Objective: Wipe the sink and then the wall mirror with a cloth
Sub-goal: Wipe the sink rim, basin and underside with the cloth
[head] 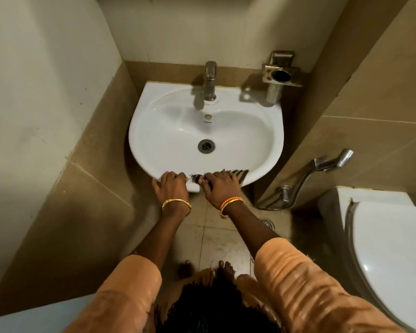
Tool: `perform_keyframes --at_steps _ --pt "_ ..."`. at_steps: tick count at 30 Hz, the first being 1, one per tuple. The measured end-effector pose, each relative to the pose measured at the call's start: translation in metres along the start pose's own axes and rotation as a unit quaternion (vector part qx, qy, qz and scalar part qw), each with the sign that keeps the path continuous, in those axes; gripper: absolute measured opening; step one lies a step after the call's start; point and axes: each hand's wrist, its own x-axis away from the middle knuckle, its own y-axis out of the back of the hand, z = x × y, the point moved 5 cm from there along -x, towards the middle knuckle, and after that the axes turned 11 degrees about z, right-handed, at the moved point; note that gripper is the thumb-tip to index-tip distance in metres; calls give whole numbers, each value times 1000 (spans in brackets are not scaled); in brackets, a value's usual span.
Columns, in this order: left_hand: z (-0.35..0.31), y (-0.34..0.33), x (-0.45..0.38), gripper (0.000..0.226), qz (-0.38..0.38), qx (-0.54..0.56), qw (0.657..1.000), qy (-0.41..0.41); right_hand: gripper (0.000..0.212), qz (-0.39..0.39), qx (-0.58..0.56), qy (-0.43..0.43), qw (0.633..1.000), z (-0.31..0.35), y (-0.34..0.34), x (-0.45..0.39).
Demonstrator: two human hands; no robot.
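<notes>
A white wall-hung sink (154, 131) fills the middle of the view, with a steel tap (210, 80) at its back and a round drain (206, 146) in the bowl. A dark striped cloth (241, 173) with frayed ends lies on the sink's front rim. My right hand (220, 185) lies over the cloth and presses it onto the rim, so most of the cloth is hidden. My left hand (172, 185) rests on the front rim just left of it, fingers curled over the edge. No mirror is in view.
A metal holder (281, 75) is fixed to the wall right of the tap. A hand sprayer (332, 163) hangs on the right wall above a valve. A white toilet (392, 251) stands at the right. Tiled walls close in on both sides, and a floor drain (267, 222) is below.
</notes>
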Motion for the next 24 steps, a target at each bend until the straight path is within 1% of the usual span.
perform_keyframes --at_steps 1,3,5,7,8,10,11,13,14,17,18,20,21,24 --pt "-2 1 0 22 2 -10 1000 8 34 0 2 5 1000 -12 4 1" --pt "-6 1 -2 22 16 -9 1000 22 38 -1 2 3 1000 -43 14 0" --pt "-11 3 -2 19 4 38 999 28 45 -6 9 -14 1000 -83 26 -2" --pt "-26 3 1 16 -15 87 996 -13 42 -10 2 -46 999 -117 40 -6" --pt "-35 1 4 18 -9 103 994 -39 38 -8 1 -59 998 -125 44 -9" --pt "-50 -9 13 20 3 122 989 -80 36 14 1 -86 996 -119 43 -14" --pt "-56 -14 19 21 -3 135 987 -89 41 23 -1 -91 996 -108 38 -12" --pt "-59 -20 26 23 -30 164 983 -71 58 27 -13 -59 998 -78 27 -1" --pt "-60 -21 25 24 -40 159 985 -51 60 23 -30 -31 999 -67 22 6" --pt "-63 -13 17 27 -38 74 996 -20 45 21 -54 23 998 -68 23 14" --pt "-65 -11 13 29 -27 53 998 -17 39 16 -55 24 998 -80 29 9" --pt "-64 -11 9 31 -7 42 999 -9 27 5 -67 0 998 -113 44 -6" --pt "-64 -12 8 32 -3 42 999 -4 24 5 -77 -15 997 -131 53 -16" --pt "-63 -16 6 32 1 46 999 6 30 40 -79 -41 995 -163 74 -45"
